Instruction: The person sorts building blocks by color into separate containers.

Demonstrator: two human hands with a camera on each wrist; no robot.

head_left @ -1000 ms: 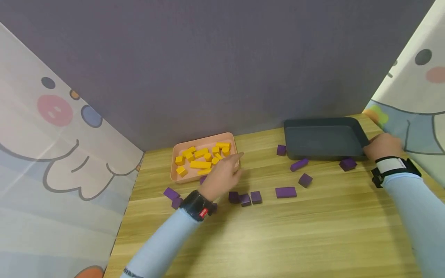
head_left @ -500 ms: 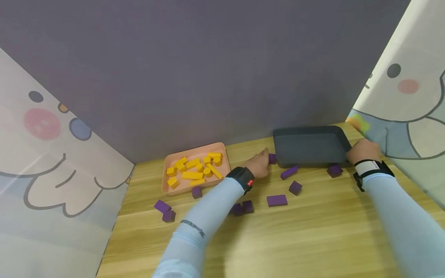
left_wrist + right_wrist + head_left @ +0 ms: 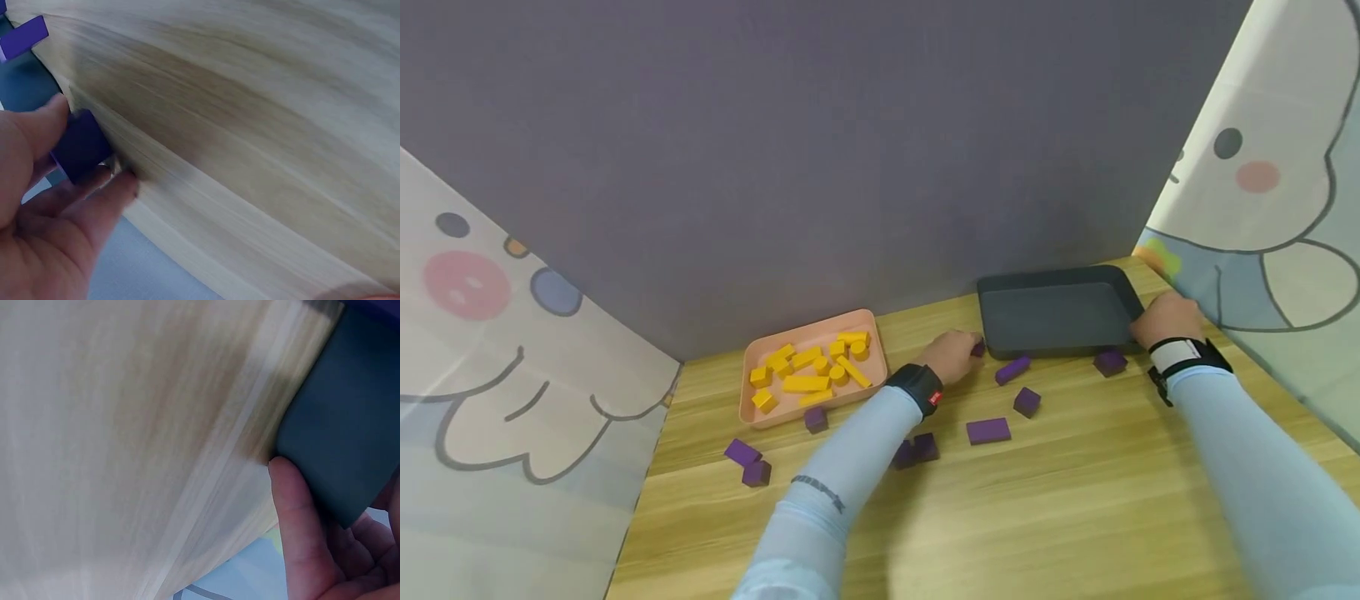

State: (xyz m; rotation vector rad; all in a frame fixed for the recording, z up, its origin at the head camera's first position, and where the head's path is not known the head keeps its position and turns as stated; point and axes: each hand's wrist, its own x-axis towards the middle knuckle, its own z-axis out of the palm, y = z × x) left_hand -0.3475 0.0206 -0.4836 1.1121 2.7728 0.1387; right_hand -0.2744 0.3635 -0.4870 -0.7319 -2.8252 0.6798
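Observation:
My left hand (image 3: 951,356) is by the near left corner of a dark grey tray (image 3: 1054,315). Between its thumb and fingers it pinches a purple cube (image 3: 81,147), mostly hidden by the hand in the head view. At the tray's right end my right hand (image 3: 1167,320) grips the wall; the right wrist view has its fingers around the tray corner (image 3: 337,437). Close by on the table lie a purple stick block (image 3: 1012,370), a purple cube (image 3: 1027,402), a flat purple block (image 3: 988,431) and another purple block (image 3: 1109,362) near the right hand.
A pink tray (image 3: 747,408) with several yellow blocks stands at the back left. Purple blocks lie before it, including a cube (image 3: 816,419), a flat block (image 3: 742,452) and dark cubes (image 3: 926,447) beside the left forearm. A grey wall (image 3: 850,167) rises behind the table.
My left hand has moved right from the pink tray to the purple cube beside the dark tray and taken hold of it. The right hand stays at the tray's end.

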